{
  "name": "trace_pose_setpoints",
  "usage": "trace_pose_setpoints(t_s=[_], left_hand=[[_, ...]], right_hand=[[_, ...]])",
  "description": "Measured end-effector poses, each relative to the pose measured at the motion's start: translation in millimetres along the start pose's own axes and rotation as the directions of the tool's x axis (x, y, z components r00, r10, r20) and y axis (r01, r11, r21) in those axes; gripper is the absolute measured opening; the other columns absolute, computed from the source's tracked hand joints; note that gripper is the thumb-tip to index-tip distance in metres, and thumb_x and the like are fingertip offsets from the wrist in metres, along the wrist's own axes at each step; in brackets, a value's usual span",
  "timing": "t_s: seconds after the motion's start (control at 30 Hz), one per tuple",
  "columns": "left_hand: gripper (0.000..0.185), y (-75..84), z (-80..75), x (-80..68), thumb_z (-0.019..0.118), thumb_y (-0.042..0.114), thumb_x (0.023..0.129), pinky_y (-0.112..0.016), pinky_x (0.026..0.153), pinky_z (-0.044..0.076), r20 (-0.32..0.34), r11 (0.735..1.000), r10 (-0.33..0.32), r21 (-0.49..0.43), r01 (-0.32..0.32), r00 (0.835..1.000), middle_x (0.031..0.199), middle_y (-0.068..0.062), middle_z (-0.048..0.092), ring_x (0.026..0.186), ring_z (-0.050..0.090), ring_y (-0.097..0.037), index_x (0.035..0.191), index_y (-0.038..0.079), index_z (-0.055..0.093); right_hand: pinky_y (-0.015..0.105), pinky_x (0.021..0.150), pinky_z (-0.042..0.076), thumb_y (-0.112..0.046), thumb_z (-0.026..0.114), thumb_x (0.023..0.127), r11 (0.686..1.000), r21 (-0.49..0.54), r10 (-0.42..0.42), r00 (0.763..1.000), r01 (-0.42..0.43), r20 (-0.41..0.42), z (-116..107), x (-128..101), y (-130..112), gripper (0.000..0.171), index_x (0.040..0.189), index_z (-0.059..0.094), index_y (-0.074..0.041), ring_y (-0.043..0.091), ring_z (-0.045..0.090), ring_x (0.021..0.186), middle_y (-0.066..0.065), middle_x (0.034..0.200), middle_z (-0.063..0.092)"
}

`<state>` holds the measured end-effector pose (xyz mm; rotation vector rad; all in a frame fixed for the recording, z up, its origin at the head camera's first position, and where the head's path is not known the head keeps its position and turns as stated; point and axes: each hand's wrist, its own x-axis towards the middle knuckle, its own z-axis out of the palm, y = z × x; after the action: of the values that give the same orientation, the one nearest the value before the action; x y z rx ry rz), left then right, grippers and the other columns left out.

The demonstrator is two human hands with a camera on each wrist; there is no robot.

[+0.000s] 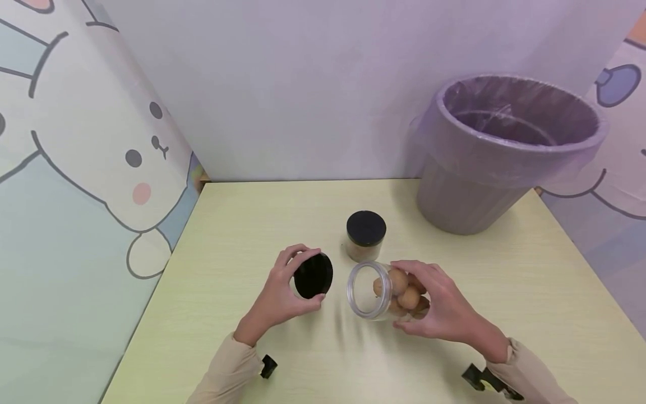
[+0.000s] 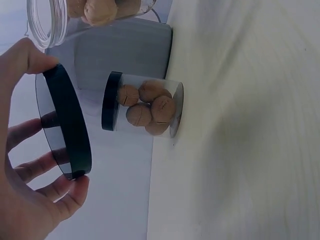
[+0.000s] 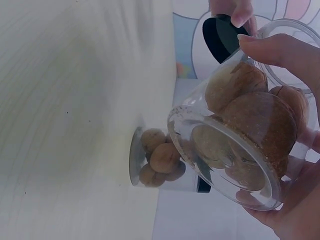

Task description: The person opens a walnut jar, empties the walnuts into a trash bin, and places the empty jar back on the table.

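Note:
My left hand [image 1: 282,294] grips a round black lid [image 1: 313,275] by its rim, held on edge above the table; the lid [image 2: 67,127] fills the left wrist view. My right hand [image 1: 436,306] holds a clear open jar [image 1: 375,290] of walnuts, tipped on its side with its mouth facing the lid. The jar [image 3: 240,135] and its walnuts show close up in the right wrist view. A second jar [image 1: 365,235] with walnuts and a black lid on stands upright on the table just behind both hands.
A grey bin [image 1: 499,148] lined with a clear bag stands at the back right of the pale yellow table [image 1: 242,235]. Walls with cartoon rabbit pictures close in the left and right sides.

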<state>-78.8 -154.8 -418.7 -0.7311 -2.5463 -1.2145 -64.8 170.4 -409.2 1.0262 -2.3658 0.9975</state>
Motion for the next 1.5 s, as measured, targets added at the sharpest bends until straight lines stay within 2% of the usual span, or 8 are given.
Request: trace_pose_setpoints(t_s=[0.33, 0.7, 0.9, 1.33, 1.5], left_hand=[[0.069, -17.5, 4.5, 0.0, 0.083, 0.028, 0.064, -0.044, 0.086, 0.045, -0.011, 0.999, -0.038, 0.030, 0.038, 0.999, 0.124, 0.003, 0.046, 0.113, 0.040, -0.016, 0.127, 0.022, 0.058], [0.067, -35.6, 11.0, -1.0, 0.082, 0.030, 0.066, -0.044, 0.087, 0.044, 0.039, 0.982, -0.177, 0.070, 0.174, 0.983, 0.123, 0.004, 0.045, 0.111, 0.038, -0.017, 0.128, 0.024, 0.058], [0.066, -44.3, 15.1, -0.9, 0.082, 0.032, 0.068, -0.042, 0.087, 0.044, 0.073, 0.969, -0.232, 0.105, 0.224, 0.970, 0.123, 0.005, 0.044, 0.111, 0.038, -0.018, 0.129, 0.025, 0.057], [0.067, -54.6, 23.9, 0.1, 0.085, 0.031, 0.067, -0.044, 0.085, 0.045, 0.105, 0.956, -0.256, 0.176, 0.235, 0.961, 0.120, -0.003, 0.045, 0.109, 0.038, -0.026, 0.128, 0.019, 0.059], [0.068, -56.6, 26.5, 1.4, 0.084, 0.031, 0.067, -0.045, 0.084, 0.045, 0.119, 0.951, -0.259, 0.207, 0.232, 0.958, 0.118, -0.005, 0.046, 0.108, 0.040, -0.028, 0.128, 0.018, 0.059]], right_hand=[[0.024, 0.079, 0.035, -0.033, 0.093, 0.042, 1.000, -0.005, 0.006, 1.000, -0.006, -0.005, -3, -1, 1, 0.100, 0.131, 0.052, -0.012, 0.006, 0.053, 0.090, -0.009, 0.115, 0.059], [0.025, 0.079, 0.035, -0.034, 0.093, 0.043, 1.000, -0.008, 0.018, 1.000, -0.018, -0.002, -7, 1, 1, 0.100, 0.132, 0.052, -0.012, 0.006, 0.052, 0.089, -0.010, 0.113, 0.059], [0.027, 0.078, 0.035, -0.037, 0.093, 0.046, 0.997, 0.001, 0.075, 0.997, -0.075, 0.033, -11, -1, 1, 0.100, 0.132, 0.051, -0.014, 0.006, 0.052, 0.090, -0.010, 0.112, 0.059], [0.032, 0.080, 0.038, -0.036, 0.094, 0.045, 0.985, -0.010, 0.172, 0.983, -0.172, 0.057, -25, 0, 0, 0.102, 0.134, 0.049, -0.016, 0.009, 0.049, 0.093, -0.011, 0.113, 0.058], [0.031, 0.078, 0.038, -0.035, 0.095, 0.043, 0.985, -0.016, 0.175, 0.984, -0.174, 0.044, -29, 0, 3, 0.104, 0.134, 0.049, -0.015, 0.009, 0.049, 0.094, -0.010, 0.113, 0.059]])
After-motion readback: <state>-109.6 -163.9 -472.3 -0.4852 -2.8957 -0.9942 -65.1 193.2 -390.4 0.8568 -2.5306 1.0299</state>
